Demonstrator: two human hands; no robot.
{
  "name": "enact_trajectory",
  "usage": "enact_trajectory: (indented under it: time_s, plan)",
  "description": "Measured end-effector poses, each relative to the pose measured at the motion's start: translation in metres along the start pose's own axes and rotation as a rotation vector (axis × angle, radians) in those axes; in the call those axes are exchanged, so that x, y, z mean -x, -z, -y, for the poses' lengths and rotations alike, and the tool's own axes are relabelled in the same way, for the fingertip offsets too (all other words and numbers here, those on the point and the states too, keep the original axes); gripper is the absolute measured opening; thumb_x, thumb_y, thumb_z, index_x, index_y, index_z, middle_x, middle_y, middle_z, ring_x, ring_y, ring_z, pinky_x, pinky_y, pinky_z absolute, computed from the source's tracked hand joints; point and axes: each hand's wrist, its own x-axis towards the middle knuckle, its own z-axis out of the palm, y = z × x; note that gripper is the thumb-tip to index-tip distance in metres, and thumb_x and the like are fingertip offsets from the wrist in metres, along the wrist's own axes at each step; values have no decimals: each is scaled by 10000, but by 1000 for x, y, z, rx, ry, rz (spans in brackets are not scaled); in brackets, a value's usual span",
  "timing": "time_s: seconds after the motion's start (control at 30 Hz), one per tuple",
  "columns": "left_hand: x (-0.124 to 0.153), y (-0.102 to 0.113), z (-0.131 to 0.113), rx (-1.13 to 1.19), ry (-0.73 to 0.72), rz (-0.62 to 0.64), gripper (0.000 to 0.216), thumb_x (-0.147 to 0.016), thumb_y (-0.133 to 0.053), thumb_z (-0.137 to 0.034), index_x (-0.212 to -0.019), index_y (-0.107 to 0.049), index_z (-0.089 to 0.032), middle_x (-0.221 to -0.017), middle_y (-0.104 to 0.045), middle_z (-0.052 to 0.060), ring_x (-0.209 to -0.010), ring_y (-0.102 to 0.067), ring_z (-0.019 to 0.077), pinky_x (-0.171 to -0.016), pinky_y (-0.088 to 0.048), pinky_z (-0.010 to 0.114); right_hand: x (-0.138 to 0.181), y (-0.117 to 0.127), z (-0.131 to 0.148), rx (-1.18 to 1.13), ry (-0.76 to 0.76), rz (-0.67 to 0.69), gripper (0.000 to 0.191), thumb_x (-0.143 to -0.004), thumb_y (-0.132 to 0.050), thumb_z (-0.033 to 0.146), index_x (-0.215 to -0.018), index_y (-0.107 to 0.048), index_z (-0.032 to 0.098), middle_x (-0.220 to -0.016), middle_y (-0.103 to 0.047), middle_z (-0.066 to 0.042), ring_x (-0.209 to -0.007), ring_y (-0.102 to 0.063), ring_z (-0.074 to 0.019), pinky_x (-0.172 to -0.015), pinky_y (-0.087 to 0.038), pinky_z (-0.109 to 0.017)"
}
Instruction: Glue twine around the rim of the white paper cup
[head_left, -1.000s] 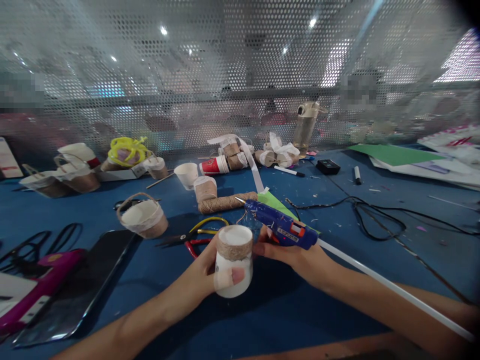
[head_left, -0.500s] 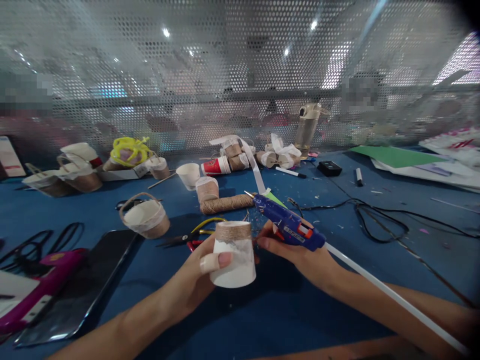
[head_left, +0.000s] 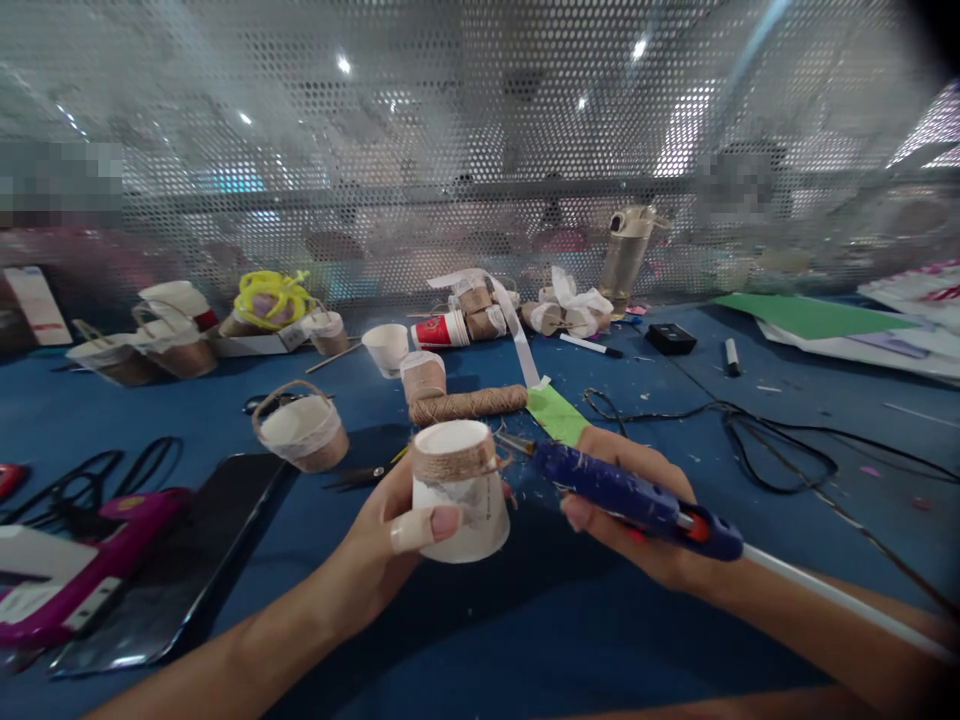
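Observation:
Upside down in my left hand (head_left: 397,530) is a white paper cup (head_left: 461,515), its upper part wrapped in brown twine (head_left: 454,464). The thumb, with a bandage around it, presses the cup's near side. My right hand (head_left: 637,510) grips a blue hot glue gun (head_left: 622,485), with a long white glue stick (head_left: 832,590) running out of its back. The nozzle points left, close to the loose twine end at the cup's right side. Behind the cup lies a roll of twine (head_left: 472,403). Scissors (head_left: 364,477) are partly hidden by my left hand.
A small twine-handled basket (head_left: 307,430) stands left of the cup. Further left are a dark phone-like slab (head_left: 187,570) and a magenta tool (head_left: 112,560). Red paper cups (head_left: 442,330) and a bottle (head_left: 628,258) are at the back. A black cord (head_left: 742,440) loops on the right.
My right hand has shifted right and turned the glue gun, so its nozzle sits lower, near the twine. The cup has tilted and turned slightly in my left hand.

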Motion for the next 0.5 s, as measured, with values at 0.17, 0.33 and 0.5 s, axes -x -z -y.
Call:
enact_trajectory:
  time_s: [0.17,0.33,0.5]
  plan:
    - [1,4,0,-4,-33,31,427,-688,-728,-312,-1095,-663,-196,-985,-749,85,-914,-663,299,-782,-512,370,2,-1,-5,36,23,54,236,-769,-631,170,-645,-436,218,-630,-494,25,-563,-445,-126,-545,-333,-285]
    - [-2,10,3,-43,-64,112,421,-721,-714,-345,-1116,-653,-211,-998,-737,73,-914,-661,280,-766,-521,350,2,1,-11,48,13,78,258,-735,-612,122,-635,-390,208,-615,-459,41,-539,-404,-107,-523,-301,-265]
    - [-3,13,8,-129,-109,30,520,-721,-744,-354,-1206,-602,-230,-1094,-712,78,-961,-654,275,-803,-524,338,3,3,-8,110,10,85,255,-692,-593,77,-642,-375,200,-608,-416,58,-526,-358,-87,-512,-273,-246]
